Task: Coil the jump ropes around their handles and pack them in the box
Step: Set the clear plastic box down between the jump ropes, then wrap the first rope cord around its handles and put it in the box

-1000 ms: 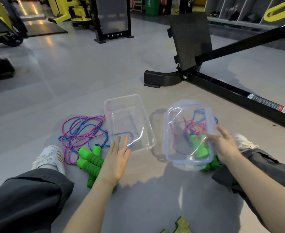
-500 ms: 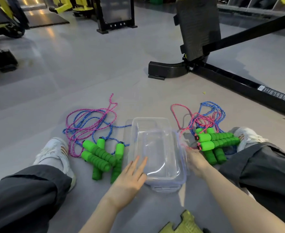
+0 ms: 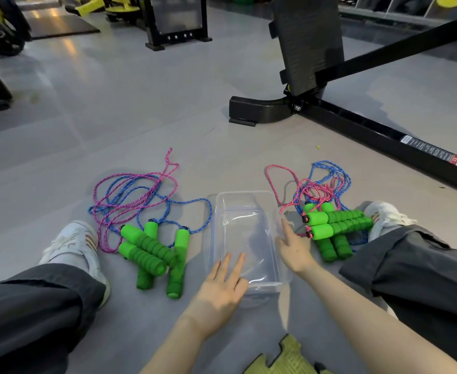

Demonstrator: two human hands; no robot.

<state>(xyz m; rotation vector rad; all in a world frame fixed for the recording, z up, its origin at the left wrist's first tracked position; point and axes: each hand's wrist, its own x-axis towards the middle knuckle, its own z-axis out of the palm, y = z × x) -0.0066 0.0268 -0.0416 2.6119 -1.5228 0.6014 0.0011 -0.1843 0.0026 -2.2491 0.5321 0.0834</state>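
A clear plastic box (image 3: 244, 201) stands on the floor between my legs, with its clear lid lying in or on it. My left hand (image 3: 223, 288) rests with straight fingers on the box's near left corner. My right hand (image 3: 293, 248) touches the box's right side, fingers spread. Left of the box lie several green foam handles (image 3: 151, 249) with loose pink and blue ropes (image 3: 132, 195). To its right sits another pile of green handles (image 3: 335, 228) with tangled pink and blue ropes (image 3: 319, 184).
I sit on a grey gym floor with a white shoe (image 3: 70, 244) at left and another (image 3: 383, 214) at right. A black bench frame (image 3: 356, 122) runs across the back right. A yellow-green foam mat piece (image 3: 286, 357) lies by my right forearm.
The lid that my right hand held up at the right has come down onto the box. The box has been drawn to the middle between my legs, and both hands now lie against it.
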